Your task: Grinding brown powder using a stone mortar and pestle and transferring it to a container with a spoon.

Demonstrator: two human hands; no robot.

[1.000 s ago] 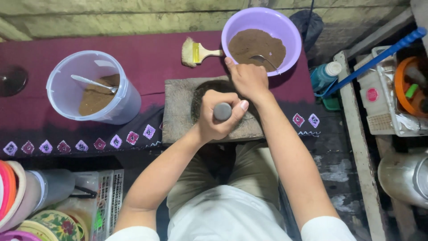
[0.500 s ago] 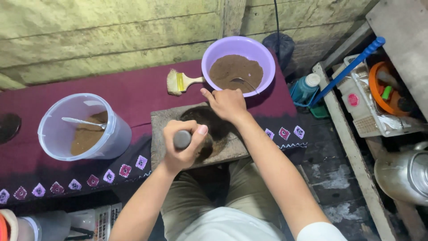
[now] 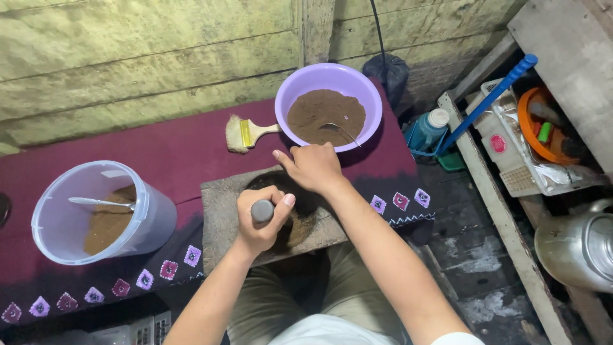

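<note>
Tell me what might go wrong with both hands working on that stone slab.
The right hand rests on the grey stone slab close beside the grey pestle gripped by the left hand, so its fingers could get struck. The purple plastic bowl of brown powder sits just behind that hand; a knock might spill powder on the maroon cloth.

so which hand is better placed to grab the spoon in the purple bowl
Right, probably. The right hand rests on the stone slab just below the purple bowl, near the spoon. The left hand is lower and wrapped around a grey pestle.
</note>
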